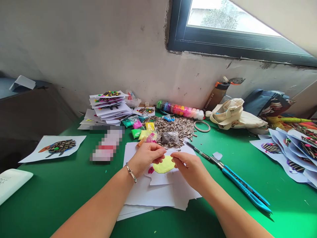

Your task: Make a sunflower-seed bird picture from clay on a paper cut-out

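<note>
Left hand (pixel 148 155): I've got thumb and index pressed together at the tips; can't tell from this feed if anything sits between them. Right hand (pixel 189 165): thumb and index drawn close, the rest curled; a pinched bit could be hidden there, can't tell. The tips face each other with a gap between, probably so both can work over the same spot.

Right below is the yellow clay oval (pixel 163 165), flat on a torn-edged drawing sheet (pixel 160 180), with a pink clay piece (pixel 151 170) at its 8 o'clock. Paper stack (pixel 148 198) underneath, likely a pad for working on.

Clock from the oval: sunflower seeds (pixel 182 125) heaped at 12 to 1, bagged clay (pixel 150 126) at 11, presumably kept within easy reach. Tape roll (pixel 202 126) at 1, black pen (pixel 199 151) at 2, blue utility knife (pixel 245 186) at 4, angled off the papers, maybe to leave the forearms room. Seed-covered card (pixel 60 147) alone at 9, face up; card pile (pixel 110 109) at 10, more cards (pixel 289 155) at 3. All on the green tabletop (pixel 74 191).
</note>
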Available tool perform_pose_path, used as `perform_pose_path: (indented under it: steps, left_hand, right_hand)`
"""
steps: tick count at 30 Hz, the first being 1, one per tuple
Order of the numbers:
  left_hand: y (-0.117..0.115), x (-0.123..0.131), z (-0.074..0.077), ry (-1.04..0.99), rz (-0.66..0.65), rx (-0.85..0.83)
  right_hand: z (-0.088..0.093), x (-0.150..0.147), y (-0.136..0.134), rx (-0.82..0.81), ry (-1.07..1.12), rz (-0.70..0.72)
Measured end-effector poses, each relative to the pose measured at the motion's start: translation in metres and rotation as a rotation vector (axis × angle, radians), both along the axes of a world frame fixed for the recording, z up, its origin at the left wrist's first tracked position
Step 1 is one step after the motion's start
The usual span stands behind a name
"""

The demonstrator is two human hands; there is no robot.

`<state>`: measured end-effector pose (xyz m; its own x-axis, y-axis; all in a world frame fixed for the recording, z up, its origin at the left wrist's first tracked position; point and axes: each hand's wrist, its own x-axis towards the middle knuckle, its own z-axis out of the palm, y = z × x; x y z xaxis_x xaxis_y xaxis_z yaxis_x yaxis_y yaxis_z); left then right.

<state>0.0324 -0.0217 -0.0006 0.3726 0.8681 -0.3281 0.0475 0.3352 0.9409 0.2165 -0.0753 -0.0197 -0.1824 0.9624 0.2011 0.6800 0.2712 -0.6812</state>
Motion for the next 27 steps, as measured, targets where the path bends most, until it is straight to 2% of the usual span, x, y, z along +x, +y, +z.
perform_pose_path:
  steps: [6, 14, 27]
  left_hand:
    - [-0.001, 0.001, 0.003, 0.048, -0.011, 0.045]
    - [-0.001, 0.002, 0.002, 0.063, -0.019, 0.02]
    - [0.0, 0.002, 0.0, 0.06, -0.022, -0.007]
  right_hand:
    - [0.009, -0.002, 0.0, -0.026, -0.072, -0.004]
    - [-0.004, 0.0, 0.001, 0.013, 0.024, -0.023]
    - [0.002, 0.0, 0.001, -0.026, -0.07, -0.058]
